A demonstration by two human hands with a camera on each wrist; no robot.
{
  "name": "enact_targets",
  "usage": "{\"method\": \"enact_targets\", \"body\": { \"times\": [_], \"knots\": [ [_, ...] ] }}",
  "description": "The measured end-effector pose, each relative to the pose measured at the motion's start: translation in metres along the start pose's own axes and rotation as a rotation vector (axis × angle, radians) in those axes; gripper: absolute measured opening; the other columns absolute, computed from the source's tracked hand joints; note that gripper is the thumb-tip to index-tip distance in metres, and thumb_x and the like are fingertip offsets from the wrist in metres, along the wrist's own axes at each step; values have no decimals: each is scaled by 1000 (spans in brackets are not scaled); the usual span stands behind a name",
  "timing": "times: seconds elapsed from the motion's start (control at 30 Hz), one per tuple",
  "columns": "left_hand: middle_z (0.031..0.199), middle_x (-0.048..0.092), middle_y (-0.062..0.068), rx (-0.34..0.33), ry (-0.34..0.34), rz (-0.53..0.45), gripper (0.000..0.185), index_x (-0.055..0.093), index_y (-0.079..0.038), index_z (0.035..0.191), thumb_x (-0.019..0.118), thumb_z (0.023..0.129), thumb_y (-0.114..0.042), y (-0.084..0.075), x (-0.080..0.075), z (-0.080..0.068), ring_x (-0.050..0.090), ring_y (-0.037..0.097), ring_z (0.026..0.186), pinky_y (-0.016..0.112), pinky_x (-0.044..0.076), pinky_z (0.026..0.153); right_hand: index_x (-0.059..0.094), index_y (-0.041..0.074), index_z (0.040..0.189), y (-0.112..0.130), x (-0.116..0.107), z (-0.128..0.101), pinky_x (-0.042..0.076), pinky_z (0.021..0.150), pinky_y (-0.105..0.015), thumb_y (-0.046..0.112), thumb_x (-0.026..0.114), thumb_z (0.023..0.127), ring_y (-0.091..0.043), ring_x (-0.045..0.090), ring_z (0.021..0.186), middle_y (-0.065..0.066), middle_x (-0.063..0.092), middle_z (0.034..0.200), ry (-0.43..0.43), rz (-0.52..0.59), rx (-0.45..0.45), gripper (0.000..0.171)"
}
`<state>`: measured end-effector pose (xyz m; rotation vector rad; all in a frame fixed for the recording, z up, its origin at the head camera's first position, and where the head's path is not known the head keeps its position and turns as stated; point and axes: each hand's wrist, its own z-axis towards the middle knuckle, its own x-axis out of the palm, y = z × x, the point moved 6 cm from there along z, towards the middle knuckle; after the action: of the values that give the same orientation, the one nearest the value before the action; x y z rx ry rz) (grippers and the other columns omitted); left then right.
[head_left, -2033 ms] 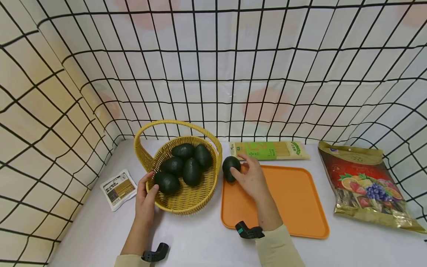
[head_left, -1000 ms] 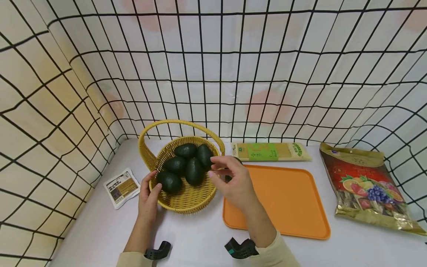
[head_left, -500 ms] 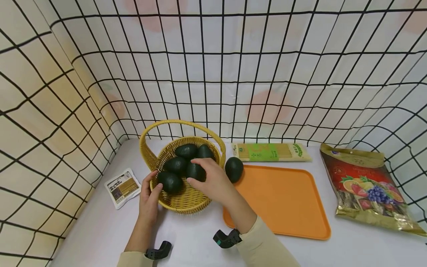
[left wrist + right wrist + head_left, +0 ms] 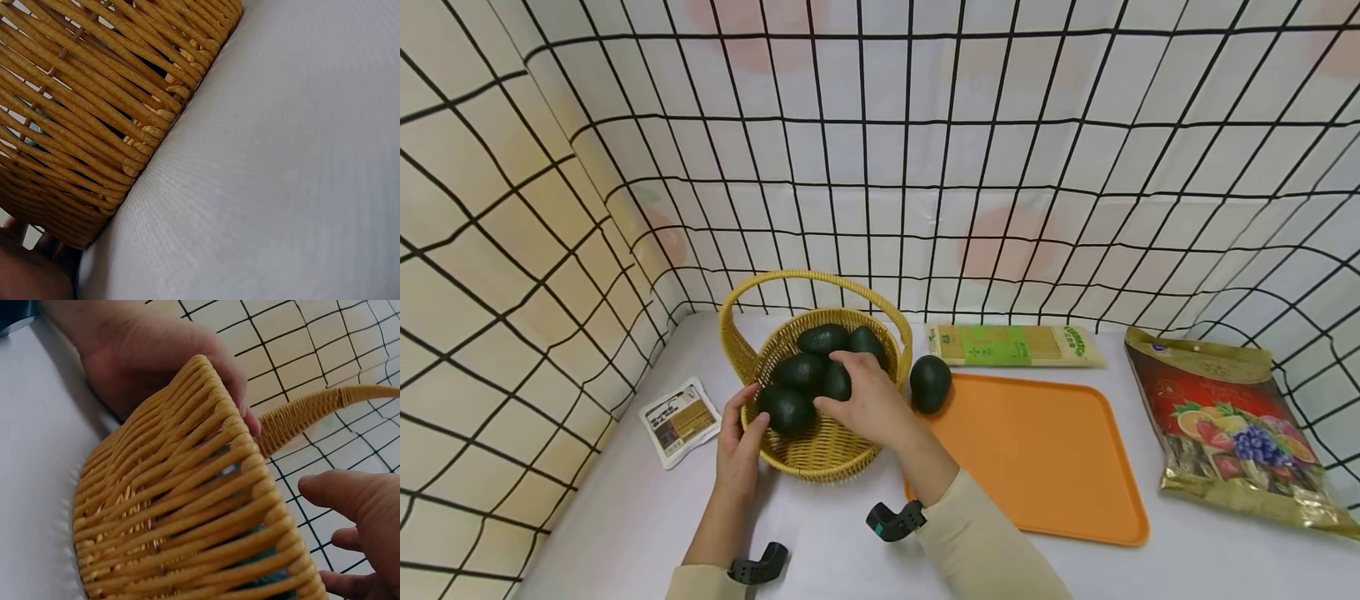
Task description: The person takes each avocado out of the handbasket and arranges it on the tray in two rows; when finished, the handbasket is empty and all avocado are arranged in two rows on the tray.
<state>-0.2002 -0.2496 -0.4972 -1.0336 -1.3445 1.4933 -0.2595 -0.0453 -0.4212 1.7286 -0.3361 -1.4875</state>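
In the head view my left hand [image 4: 741, 442] grips the left rim of a yellow woven basket [image 4: 823, 467], thumb over the edge beside an avocado [image 4: 786, 410]. Several dark green avocados lie inside. My right hand [image 4: 872, 404] reaches over the basket's right side, thumb and index spread either side of another avocado [image 4: 837, 382], partly hidden by the hand. The right wrist view shows the right hand's fingers [image 4: 340, 490] apart above the rim, with the wall grid visible between them. Outside the basket, one avocado [image 4: 930, 384] lies at the tray's upper left corner.
An orange tray [image 4: 1037, 458] lies right of the basket, with a noodle pack [image 4: 1015, 346] behind it. A red and gold fruit-picture bag [image 4: 1240, 425] is farther right. White packets [image 4: 679, 421] lie left. Black grid mesh [image 4: 910, 183] surrounds the white table.
My right hand has left the avocado at the tray's corner and moved left over the avocados in the basket. My left hand stays on the basket's rim.
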Motion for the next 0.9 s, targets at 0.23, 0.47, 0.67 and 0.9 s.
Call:
{"method": "enact_targets", "body": {
  "times": [0.23, 0.47, 0.67, 0.9],
  "knots": [
    [164, 33, 3, -8, -5, 8, 47, 41, -12, 150, 47, 103, -11, -1, 0, 1, 25, 25, 156, 58, 21, 124, 43, 18, 152, -1, 7, 8, 47, 106, -56, 39, 77, 90, -37, 54, 134, -18, 49, 150, -27, -11, 42, 74],
    [164, 33, 4, -2, 5, 3, 48, 39, -11, 151, 46, 103, -12, -2, 0, -1, 26, 26, 155, 59, 21, 123, 52, 20, 146, -1, 19, 8, 49, 106, -51, 38, 77, 89, -29, 58, 132, -11, 60, 143, 47, -41, 45, 64],
    [164, 33, 3, 9, 13, 13, 48, 39, -11, 151, 46, 103, -12, -1, 1, 0, 26, 26, 155, 60, 22, 123, 58, 20, 141, 1, 23, 7, 48, 108, -49, 38, 78, 87, -26, 56, 135, -6, 58, 148, 72, -145, -7, 60],
    [164, 33, 3, 9, 11, 28, 48, 40, -13, 151, 45, 103, -12, 0, 1, 0, 27, 25, 154, 58, 24, 123, 54, 23, 145, 2, 25, 6, 51, 103, -50, 36, 77, 87, -27, 61, 128, -9, 56, 148, 95, -170, -17, 64]
  ]
}}
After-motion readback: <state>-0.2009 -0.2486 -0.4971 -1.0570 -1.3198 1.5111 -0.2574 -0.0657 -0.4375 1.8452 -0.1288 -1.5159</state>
